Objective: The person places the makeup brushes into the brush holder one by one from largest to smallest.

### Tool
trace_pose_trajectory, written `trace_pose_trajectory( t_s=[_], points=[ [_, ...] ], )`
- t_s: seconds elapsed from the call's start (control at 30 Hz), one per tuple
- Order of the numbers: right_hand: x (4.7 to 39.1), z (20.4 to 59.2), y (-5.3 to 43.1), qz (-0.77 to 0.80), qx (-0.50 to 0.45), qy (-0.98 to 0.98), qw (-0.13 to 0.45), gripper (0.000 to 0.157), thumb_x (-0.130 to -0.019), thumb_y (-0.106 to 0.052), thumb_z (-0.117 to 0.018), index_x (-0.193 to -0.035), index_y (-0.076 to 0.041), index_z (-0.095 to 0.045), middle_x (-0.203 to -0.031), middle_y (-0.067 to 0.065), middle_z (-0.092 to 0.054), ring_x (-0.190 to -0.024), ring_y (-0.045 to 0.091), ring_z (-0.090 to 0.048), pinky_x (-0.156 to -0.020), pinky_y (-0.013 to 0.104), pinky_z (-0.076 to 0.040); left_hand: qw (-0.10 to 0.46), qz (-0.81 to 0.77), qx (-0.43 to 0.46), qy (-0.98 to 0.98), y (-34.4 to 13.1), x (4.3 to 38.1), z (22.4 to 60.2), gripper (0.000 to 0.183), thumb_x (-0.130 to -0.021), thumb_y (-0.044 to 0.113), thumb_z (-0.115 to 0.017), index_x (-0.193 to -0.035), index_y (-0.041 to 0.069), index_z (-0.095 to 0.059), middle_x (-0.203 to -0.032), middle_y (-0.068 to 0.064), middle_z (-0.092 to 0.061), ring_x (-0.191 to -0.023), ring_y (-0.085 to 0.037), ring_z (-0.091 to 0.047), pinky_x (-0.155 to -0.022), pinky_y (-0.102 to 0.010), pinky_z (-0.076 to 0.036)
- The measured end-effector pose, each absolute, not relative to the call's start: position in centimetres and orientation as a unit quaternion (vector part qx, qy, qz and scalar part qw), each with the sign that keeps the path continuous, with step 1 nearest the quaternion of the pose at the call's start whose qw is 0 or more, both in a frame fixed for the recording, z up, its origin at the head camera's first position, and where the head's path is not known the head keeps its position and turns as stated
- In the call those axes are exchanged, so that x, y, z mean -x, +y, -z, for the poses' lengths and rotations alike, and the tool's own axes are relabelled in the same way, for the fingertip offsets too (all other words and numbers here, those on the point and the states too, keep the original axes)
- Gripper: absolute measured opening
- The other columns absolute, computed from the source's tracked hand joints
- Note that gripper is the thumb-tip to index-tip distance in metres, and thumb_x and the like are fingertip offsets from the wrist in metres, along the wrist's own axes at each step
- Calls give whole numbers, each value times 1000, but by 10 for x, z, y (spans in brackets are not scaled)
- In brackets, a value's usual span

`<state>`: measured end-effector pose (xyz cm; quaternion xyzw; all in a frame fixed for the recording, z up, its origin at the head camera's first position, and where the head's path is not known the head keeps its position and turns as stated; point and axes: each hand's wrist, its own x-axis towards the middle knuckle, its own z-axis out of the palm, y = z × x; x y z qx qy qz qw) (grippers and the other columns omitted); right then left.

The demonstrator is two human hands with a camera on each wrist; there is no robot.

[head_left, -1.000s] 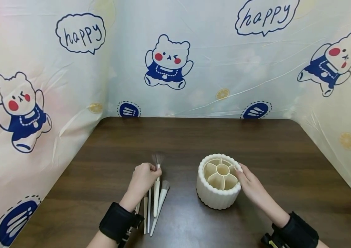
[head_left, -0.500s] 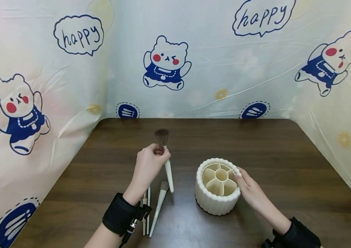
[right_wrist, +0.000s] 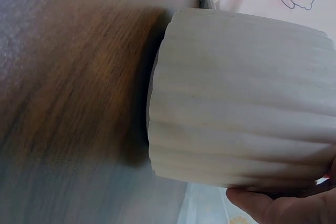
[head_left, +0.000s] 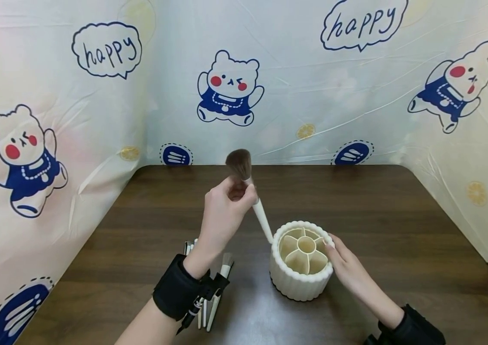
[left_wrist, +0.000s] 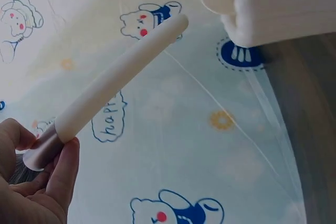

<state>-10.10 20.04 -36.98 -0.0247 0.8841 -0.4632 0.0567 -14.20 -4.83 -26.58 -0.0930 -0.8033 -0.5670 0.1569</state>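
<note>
My left hand point(head_left: 226, 206) pinches a makeup brush point(head_left: 263, 221) by the metal collar below its bristles. The brush is held bristles up, its white handle slanting down to the right, with the tip close to the holder's left rim in the head view. In the left wrist view the thumb and fingers grip the brush's collar point(left_wrist: 44, 148). A cream, ribbed round brush holder point(head_left: 301, 282) stands on the table, its petal-shaped compartments facing up. My right hand point(head_left: 345, 261) holds the holder's right side at the rim. In the right wrist view the holder's wall point(right_wrist: 241, 98) hides most of that hand.
Several more makeup brushes point(head_left: 220, 299) lie on the brown table point(head_left: 175, 201) beneath the left wrist, partly hidden by it. Behind the table hangs a pale sheet point(head_left: 295, 72) printed with cartoon bears.
My left hand has lifted the brush off the pile and carried it up and right toward the holder. The right hand stays on the holder, which has shifted slightly nearer.
</note>
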Motion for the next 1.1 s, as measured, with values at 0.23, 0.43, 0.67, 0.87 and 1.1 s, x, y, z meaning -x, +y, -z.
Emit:
trace_pose_trajectory(
  t_s=[0.23,0.43,0.67,0.87,1.1],
  points=[
    [100,368,199,462,17,884,63,48,-105,-22,-30,-145,5,-29,-146,30,-36,-136,43,-35,-110,56,-31,172,612,137,-760,-31,139,257,15,-89,13,-60,-99,3,-66,-87,-12,-69,-76,-13,-65,-70,-22,-54],
    [99,369,199,463,15,884,60,48,-105,-22,-30,-145,4,-29,-146,30,-36,-136,43,-35,-110,56,-31,175,615,175,-749,-12,140,256,13,-87,12,-60,-93,3,-66,-84,-12,-69,-76,-12,-66,-72,-22,-56],
    [99,369,199,462,16,885,57,47,-105,-22,-30,-145,4,-30,-146,30,-37,-136,43,-36,-109,56,-31,142,607,205,-755,4,140,266,10,-89,13,-62,-88,3,-65,-84,-12,-69,-77,-14,-68,-70,-19,-55],
    [100,370,199,459,15,887,58,47,-105,-22,-30,-145,3,-30,-146,29,-38,-136,43,-36,-109,56,-32,125,589,207,-771,10,140,278,15,-91,17,-64,-85,4,-66,-81,-11,-69,-76,-16,-68,-66,-17,-53],
    [99,372,199,460,19,886,51,47,-105,-22,-30,-144,4,-31,-145,29,-39,-135,42,-37,-109,56,-32,89,576,203,-787,14,140,295,16,-90,21,-67,-90,5,-69,-81,-9,-70,-77,-13,-67,-67,-15,-52]
  ],
)
